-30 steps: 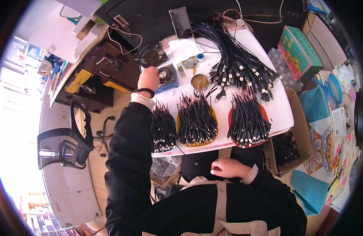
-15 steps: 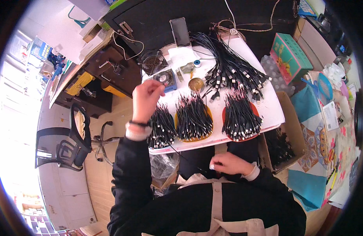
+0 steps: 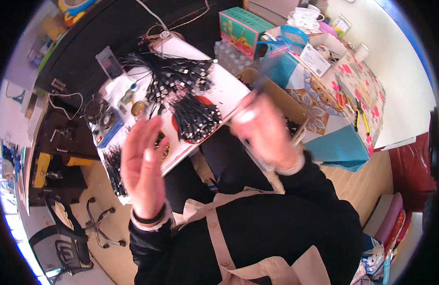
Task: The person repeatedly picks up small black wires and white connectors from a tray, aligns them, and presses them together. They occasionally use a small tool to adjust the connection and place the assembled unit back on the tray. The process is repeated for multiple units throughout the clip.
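Observation:
My left hand (image 3: pixel 144 170) is raised over the near left part of the white table (image 3: pixel 229 90), palm and fingers stretched, holding nothing. It covers most of the bundle on the yellow dish (image 3: pixel 166 153). Beyond the table's right edge, my right hand (image 3: pixel 260 128) is smeared by motion. A blurred dark streak (image 3: pixel 272 69) rises from its fingers; I cannot make out what it is. Short black cables (image 3: pixel 199 118) with metal plugs lie bunched on a red dish (image 3: pixel 176 124). Another cable bunch (image 3: pixel 114 166) sits at the left corner.
A large heap of black cables (image 3: pixel 174 73) covers the table's far side. Nearby are a small fan (image 3: pixel 107 119), a solder spool (image 3: pixel 133 86), a round tin (image 3: pixel 138 108) and a propped phone (image 3: pixel 109 62). A cardboard box (image 3: pixel 288 107) stands right, before a side table with yellow-handled pliers (image 3: pixel 362 118).
The view has turned to the right. My right hand has risen from my lap to over the cardboard box. My left hand has gone from bent fingers to spread ones.

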The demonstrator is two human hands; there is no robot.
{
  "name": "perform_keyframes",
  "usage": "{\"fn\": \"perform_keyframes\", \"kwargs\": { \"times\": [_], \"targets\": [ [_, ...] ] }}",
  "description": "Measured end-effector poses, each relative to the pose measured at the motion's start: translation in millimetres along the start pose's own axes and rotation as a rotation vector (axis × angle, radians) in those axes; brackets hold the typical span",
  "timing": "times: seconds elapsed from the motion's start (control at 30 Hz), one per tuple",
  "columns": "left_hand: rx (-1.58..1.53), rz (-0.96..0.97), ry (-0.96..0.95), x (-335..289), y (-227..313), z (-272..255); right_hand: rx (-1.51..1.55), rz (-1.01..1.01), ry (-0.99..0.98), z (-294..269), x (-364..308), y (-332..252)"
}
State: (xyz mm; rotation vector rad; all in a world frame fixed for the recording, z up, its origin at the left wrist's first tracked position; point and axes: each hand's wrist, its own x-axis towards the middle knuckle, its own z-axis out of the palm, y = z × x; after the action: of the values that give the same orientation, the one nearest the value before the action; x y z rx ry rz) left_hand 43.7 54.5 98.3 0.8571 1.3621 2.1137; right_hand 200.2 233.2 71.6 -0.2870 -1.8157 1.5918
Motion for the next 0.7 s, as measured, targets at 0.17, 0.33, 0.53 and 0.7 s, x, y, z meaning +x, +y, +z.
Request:
{"fn": "perform_keyframes", "kwargs": {
  "times": [0.17,0.33,0.53,0.7],
  "targets": [
    [0.359,0.053,0.242,-7,-8,-60,-0.094,-0.253,0.441,-128,25,-13],
    [0.545,-0.102,0.413,-23,-26,-119,-0.370,0.194,0.307,-174,49,130],
    [1.025,-0.072,0.578,-44,-29,-175,-0.500,0.397,0.115,-167,66,326],
    [1.397,-0.042,0.655,-30,-33,-203,-0.721,0.285,0.078,-179,62,349]
  ]
}}
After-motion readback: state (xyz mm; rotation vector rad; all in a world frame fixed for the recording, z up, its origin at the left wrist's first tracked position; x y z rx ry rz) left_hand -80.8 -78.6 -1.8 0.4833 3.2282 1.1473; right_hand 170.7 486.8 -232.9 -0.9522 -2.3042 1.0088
